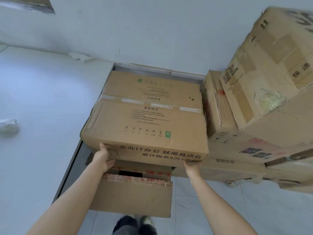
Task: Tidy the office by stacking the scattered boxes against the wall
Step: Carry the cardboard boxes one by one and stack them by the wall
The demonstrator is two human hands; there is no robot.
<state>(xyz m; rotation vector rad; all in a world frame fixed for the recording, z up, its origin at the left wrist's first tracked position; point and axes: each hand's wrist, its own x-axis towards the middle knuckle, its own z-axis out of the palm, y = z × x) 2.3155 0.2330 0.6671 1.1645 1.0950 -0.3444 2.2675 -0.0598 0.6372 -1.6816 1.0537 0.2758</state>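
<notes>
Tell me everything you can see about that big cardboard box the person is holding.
The cardboard box is brown, wide and flat, its top flaps sealed with tape across the middle. Printed Chinese text, handling symbols and green squares mark the top; bold characters run along the near side. It lies roughly level over a red-taped box. The left hand grips its near edge; the right hand props the bottom.

Pale tiled floor (211,209) with thin grout lines fills the lower right. A dark skirting strip (67,173) runs diagonally along the foot of a white side panel (42,99). At the far left of that panel sits a blurred grey-white lump (8,127). A white blob (80,56) marks the panel's upper seam. A dark-edged recess (28,5) shows at top left.
</notes>
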